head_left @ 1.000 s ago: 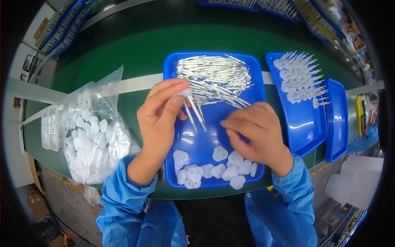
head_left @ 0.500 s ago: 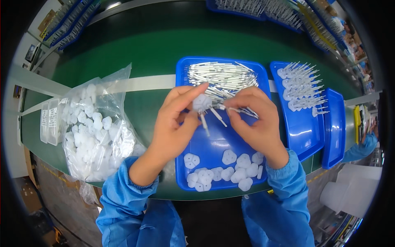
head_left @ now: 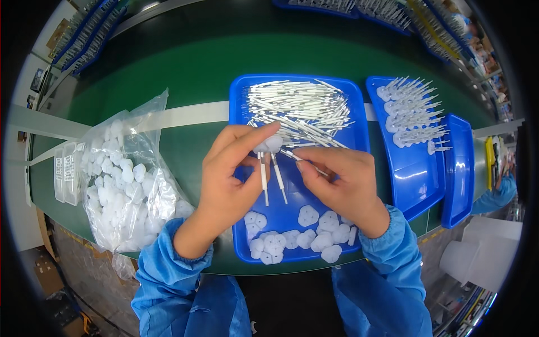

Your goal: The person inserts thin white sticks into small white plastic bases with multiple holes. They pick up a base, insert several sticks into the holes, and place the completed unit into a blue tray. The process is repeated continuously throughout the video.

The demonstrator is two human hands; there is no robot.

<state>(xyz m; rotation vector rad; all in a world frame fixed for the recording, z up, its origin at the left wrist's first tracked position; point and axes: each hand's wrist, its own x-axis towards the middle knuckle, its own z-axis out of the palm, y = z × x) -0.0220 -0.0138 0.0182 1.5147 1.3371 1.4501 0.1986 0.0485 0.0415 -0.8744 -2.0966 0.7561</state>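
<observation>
My left hand [head_left: 229, 168] is closed on a translucent white lobed disc [head_left: 269, 144], pinched between thumb and fingers. Two thin white rods [head_left: 264, 178] hang from its underside. Between thumb and forefinger, my right hand [head_left: 345, 177] grips another thin white rod [head_left: 289, 154], its tip beside the disc's right edge; whether it touches cannot be made out. Both hands are over a blue tray [head_left: 297, 208]. A heap of similar white rods [head_left: 297, 106] fills the tray's far part. Several loose lobed discs [head_left: 273, 244] lie along its near edge.
On the left, a clear plastic bag [head_left: 126, 188] of white discs stands beside small clear boxes [head_left: 68, 171]. To the right, a blue tray [head_left: 415, 188] carries rows of discs with upright rods [head_left: 412, 112], next to another blue tray [head_left: 461, 174]. Someone's blue sleeve [head_left: 497, 196] shows farther right.
The disc in my left hand has shifted slightly left and down, and its rods now hang more steeply. My right hand has moved slightly lower, with a rod pointing at the disc.
</observation>
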